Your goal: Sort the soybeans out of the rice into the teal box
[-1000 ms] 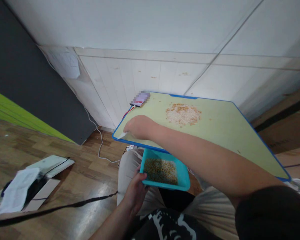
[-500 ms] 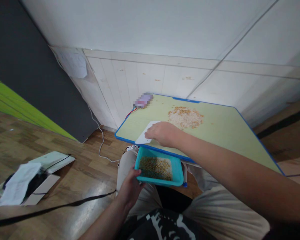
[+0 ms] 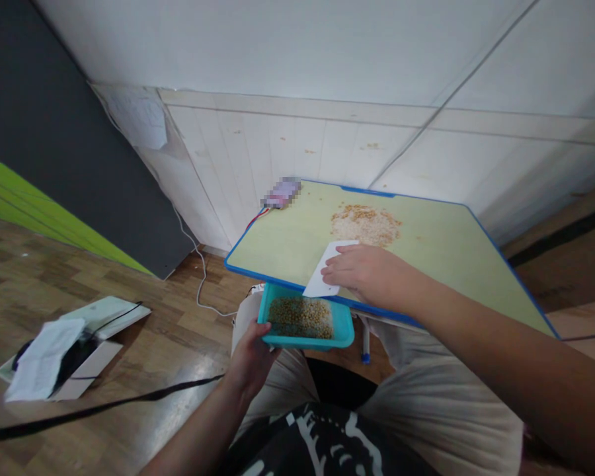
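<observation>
My left hand (image 3: 250, 354) grips the near left corner of a teal tray (image 3: 344, 327) filled with yellowish grains, held just under the near edge of a small green table with a blue rim (image 3: 258, 274). My right hand (image 3: 364, 274) rests on the tabletop near that edge, fingers closed on a white card (image 3: 322, 277) that lies flat on the surface. A pile of pale and tan grains (image 3: 365, 225) sits further back on the table, beyond the card.
A phone (image 3: 281, 193) with a red and white cable lies at the table's far left corner, against the white panelled wall. On the wooden floor to the left lie papers and a dark object (image 3: 54, 354), and a black cable (image 3: 104, 410) runs across.
My right hand has slid the white card from the table's left corner rightwards along the near edge. The teal tray has moved up, closer under the table edge.
</observation>
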